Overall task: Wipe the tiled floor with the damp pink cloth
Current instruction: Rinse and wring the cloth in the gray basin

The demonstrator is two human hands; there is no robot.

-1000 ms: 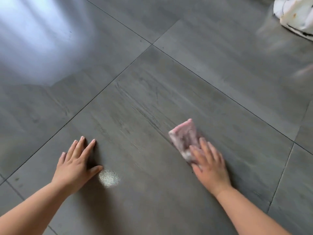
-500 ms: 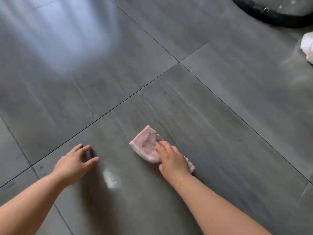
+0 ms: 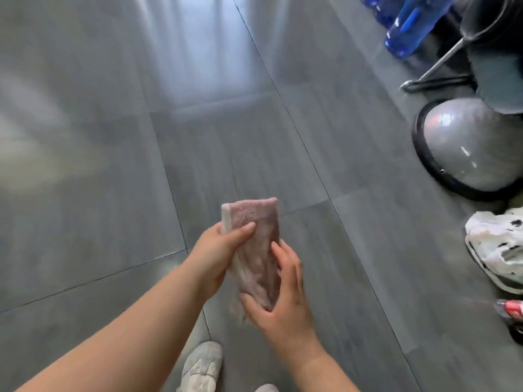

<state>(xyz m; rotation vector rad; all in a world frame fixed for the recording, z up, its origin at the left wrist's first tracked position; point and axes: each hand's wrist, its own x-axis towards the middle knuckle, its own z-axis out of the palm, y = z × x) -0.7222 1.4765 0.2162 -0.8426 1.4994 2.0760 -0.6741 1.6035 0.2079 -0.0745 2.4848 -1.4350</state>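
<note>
The pink cloth is folded into a long strip and held up in the air, well above the grey tiled floor. My left hand grips its upper left edge, thumb across the front. My right hand holds the lower right part, with fingers curled round the cloth's side and bottom. The floor below is dark grey, with thin grout lines and bright window glare at the top.
A grey dome with a black rim sits on the floor at the right. Blue bottles stand at the upper right. White shoes and a red can lie at the right edge. My own shoe shows at the bottom.
The cloth has come off the floor and is now held up in both hands. My left hand left the tile. The view rose and swung right, as if standing up.
</note>
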